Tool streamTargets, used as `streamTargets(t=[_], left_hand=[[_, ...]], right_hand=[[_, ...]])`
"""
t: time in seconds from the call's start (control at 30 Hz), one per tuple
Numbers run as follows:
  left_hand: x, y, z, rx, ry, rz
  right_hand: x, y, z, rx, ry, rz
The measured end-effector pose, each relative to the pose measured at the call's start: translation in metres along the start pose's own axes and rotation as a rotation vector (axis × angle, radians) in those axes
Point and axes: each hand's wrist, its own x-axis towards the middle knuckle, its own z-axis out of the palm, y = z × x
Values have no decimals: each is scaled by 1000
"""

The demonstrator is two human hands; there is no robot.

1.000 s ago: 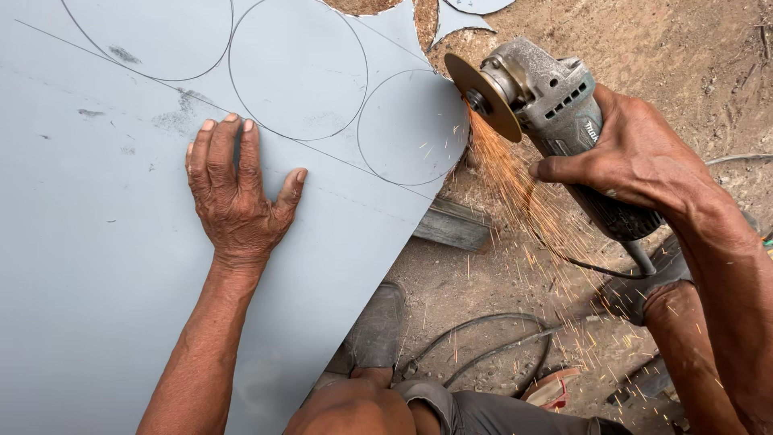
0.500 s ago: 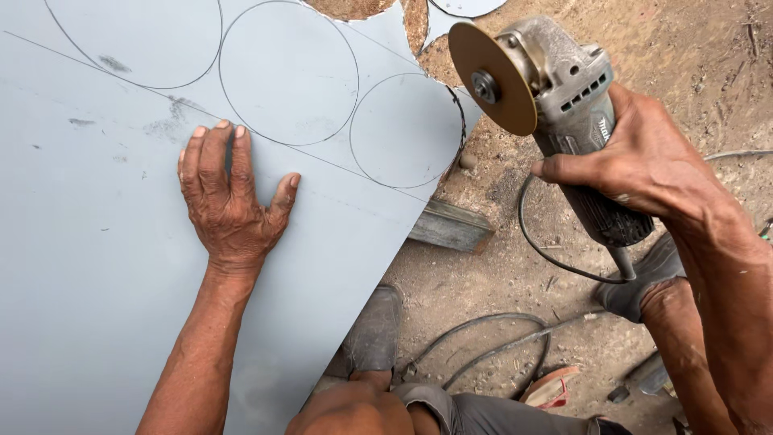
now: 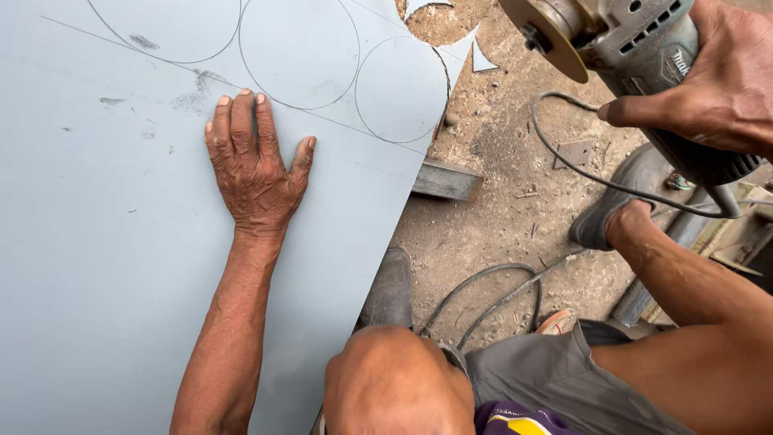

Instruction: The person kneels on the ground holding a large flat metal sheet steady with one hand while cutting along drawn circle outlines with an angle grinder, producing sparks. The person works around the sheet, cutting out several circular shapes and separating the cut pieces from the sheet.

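Our left hand (image 3: pixel 254 173) lies flat, fingers spread, on the grey metal sheet (image 3: pixel 105 266), just below its scribed circles (image 3: pixel 299 52). Our right hand (image 3: pixel 713 80) is wrapped around the angle grinder (image 3: pixel 628 40), held in the air off the sheet's right edge, above the dirt floor (image 3: pixel 503 201).

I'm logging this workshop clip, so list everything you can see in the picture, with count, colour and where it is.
Metal sheet: one, pale grey-blue, fills the left, marked with three scribed circles.
Offcuts: a few, pale grey, on the dirt at the top centre.
Angle grinder: one, grey with a tan disc, top right, raised off the sheet.
Power cord: one, dark, curling from the grinder over the ground.
Cables: two or so, grey, on the dirt at lower centre.
Steel bar: one, grey, sticking out from under the sheet's edge.
Shoes: two, dark grey, on the dirt.
Shorts: grey, bottom centre.
Left hand: flat on the sheet.
Right hand: gripping the grinder.
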Motion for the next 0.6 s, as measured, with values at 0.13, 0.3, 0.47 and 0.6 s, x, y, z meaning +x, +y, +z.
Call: streamTargets(t=[0.13, 0.3, 0.47, 0.6], left_hand=[[-3, -6, -13, -21, 14, 3], [5, 4, -11, -19, 24, 10], [8, 8, -1, -28, 22, -36], [19, 24, 15, 10, 13, -53]], right_hand=[[-14, -24, -11, -173, -226, 284], [-1, -21, 6, 193, -201, 351], [21, -12, 40, 398, -244, 398], [45, 19, 72, 567, -245, 408]])
